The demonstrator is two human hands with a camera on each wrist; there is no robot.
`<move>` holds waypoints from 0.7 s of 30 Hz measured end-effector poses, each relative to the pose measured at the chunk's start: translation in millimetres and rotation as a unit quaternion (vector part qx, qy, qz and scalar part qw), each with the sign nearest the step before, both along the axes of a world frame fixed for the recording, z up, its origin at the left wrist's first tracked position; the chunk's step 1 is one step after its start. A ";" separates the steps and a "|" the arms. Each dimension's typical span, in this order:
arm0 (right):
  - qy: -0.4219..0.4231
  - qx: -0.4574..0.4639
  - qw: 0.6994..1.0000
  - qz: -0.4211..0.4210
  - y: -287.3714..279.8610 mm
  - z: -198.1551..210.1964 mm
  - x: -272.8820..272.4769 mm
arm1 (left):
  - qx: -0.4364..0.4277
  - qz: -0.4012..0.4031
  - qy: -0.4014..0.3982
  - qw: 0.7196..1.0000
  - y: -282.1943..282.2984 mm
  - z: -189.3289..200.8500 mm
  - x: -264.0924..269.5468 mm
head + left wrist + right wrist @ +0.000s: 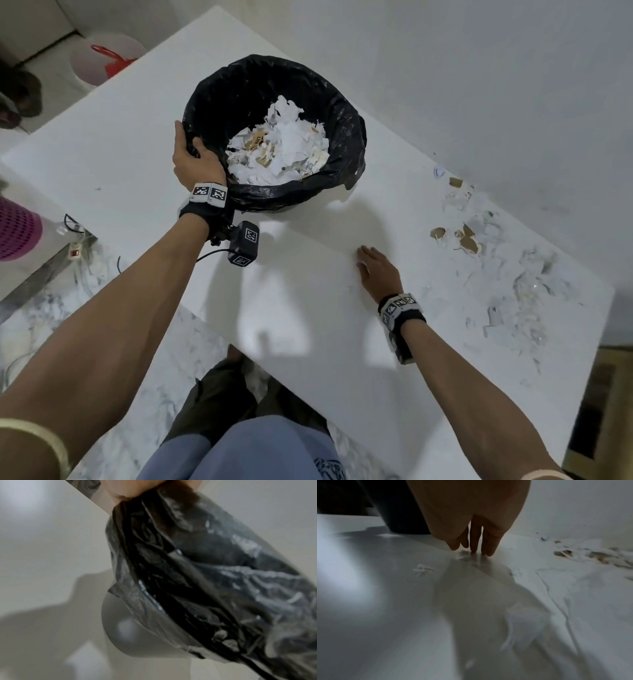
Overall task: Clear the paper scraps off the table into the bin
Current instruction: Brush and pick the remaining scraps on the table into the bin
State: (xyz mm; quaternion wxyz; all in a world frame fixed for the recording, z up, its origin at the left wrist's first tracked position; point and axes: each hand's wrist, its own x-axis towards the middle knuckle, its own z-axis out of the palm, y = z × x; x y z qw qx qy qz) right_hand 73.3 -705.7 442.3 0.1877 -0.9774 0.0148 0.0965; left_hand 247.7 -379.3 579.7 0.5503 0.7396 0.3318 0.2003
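Observation:
A bin [346, 137] lined with a black bag stands on the white table [137, 178], part filled with torn white and brown paper [281, 147]. My left hand [193, 156] grips its near-left rim; the left wrist view shows the bag [205, 574] over the grey bin wall [123, 628]. My right hand [375, 270] lies flat on the table with straight fingers, fingertips [474, 547] touching a small white scrap [462, 555]. Several white and brown scraps [513, 274] lie scattered over the table's right end.
A wall runs along the table's far right side. On the floor at left stand a white bucket with a red scoop [106, 60] and a pink basket [17, 229]. Another tiny scrap [423, 570] lies left of my right hand.

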 end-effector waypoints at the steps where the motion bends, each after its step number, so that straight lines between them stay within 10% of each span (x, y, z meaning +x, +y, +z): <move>1: 0.007 0.013 0.999 -0.036 1.9 2.0 -6.1 | -0.002 -0.004 0.001 1.000 0.2 2.1 -0.2; 14: 0.013 0.075 0.959 -0.273 74.6 9.2 -38.7 | 0.001 -0.094 0.005 0.996 8.1 3.4 14.6; 21: 0.065 0.031 0.985 -0.157 49.2 6.1 -6.8 | 0.005 -0.117 -0.005 0.993 10.3 -1.0 19.7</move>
